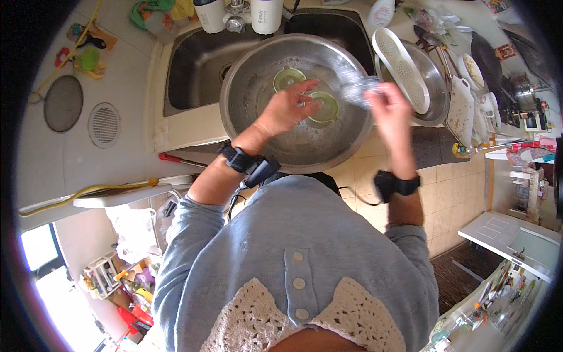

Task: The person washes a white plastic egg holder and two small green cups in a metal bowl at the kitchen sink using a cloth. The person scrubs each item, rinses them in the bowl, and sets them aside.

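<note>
A large stainless steel basin (255, 132) with some suds and shallow water rests on the sink in front of me. Two pale green cup-like containers (324, 107) sit inside it. My left hand (288, 109) hovers over them with fingers apart, its fingertips overlapping the nearer one; whether they touch it is unclear. At the basin's right rim, my right hand (389, 108) grips a clear, shiny object (357, 91). Motion blur hides what that object is.
Behind the basin is a double sink (193, 66), with white faucet filter units (266, 16) above. To the right, a long white perforated tray (401, 70) leans across a second steel bowl (435, 92). A cutting board (461, 108) stands beyond. A round mesh strainer (63, 103) lies left.
</note>
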Demonstrator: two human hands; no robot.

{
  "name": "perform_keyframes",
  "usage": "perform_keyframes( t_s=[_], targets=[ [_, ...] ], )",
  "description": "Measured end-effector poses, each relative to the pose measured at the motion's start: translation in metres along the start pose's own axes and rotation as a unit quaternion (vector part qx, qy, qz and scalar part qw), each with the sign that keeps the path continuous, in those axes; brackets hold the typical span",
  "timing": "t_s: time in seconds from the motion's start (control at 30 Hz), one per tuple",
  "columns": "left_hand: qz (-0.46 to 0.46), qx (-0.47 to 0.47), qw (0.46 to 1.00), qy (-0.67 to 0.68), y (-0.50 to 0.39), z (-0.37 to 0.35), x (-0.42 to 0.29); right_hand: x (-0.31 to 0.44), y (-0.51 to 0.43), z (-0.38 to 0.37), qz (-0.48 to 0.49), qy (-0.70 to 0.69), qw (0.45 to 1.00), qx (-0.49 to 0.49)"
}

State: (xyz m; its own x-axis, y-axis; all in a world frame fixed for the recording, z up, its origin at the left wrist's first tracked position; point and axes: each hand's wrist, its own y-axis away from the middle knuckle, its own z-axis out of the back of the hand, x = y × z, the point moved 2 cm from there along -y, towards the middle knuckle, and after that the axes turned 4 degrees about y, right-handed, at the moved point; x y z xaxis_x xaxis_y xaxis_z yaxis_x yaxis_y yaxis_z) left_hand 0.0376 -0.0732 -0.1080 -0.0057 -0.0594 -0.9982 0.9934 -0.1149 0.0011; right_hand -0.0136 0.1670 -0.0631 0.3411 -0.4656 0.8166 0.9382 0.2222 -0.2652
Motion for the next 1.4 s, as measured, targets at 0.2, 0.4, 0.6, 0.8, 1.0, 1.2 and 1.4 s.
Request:
perform_keyframes(
  t_s=[0.2,0.4,0.6,0.8,1.0,1.2,1.4],
  targets=[
    [-0.136,-0.042,0.950,-0.277,0.006,-0.015,-0.002,0.016,0.028,-0.081,0.156,0.152,0.972,0.088],
    [-0.142,0.004,0.860,-0.491,0.007,-0.026,0.013,-0.011,0.024,-0.051,0.099,0.125,0.984,0.081],
    [-0.125,0.025,0.822,-0.555,0.007,-0.030,0.006,-0.026,0.028,-0.091,0.028,0.195,0.961,0.195],
    [-0.078,-0.019,0.882,-0.465,-0.011,-0.028,0.009,-0.029,0.024,-0.104,-0.024,0.145,0.975,0.166],
    [0.003,-0.015,0.966,-0.258,-0.004,-0.011,0.004,-0.016,0.025,-0.092,0.030,0.105,0.988,0.113],
    [-0.010,0.023,0.988,0.152,0.017,-0.011,-0.015,0.008,0.029,-0.072,0.149,-0.024,0.987,0.053],
    [0.021,0.084,0.958,0.274,0.026,-0.005,-0.026,0.031,0.032,-0.076,0.203,-0.055,0.977,0.027]
  ],
)
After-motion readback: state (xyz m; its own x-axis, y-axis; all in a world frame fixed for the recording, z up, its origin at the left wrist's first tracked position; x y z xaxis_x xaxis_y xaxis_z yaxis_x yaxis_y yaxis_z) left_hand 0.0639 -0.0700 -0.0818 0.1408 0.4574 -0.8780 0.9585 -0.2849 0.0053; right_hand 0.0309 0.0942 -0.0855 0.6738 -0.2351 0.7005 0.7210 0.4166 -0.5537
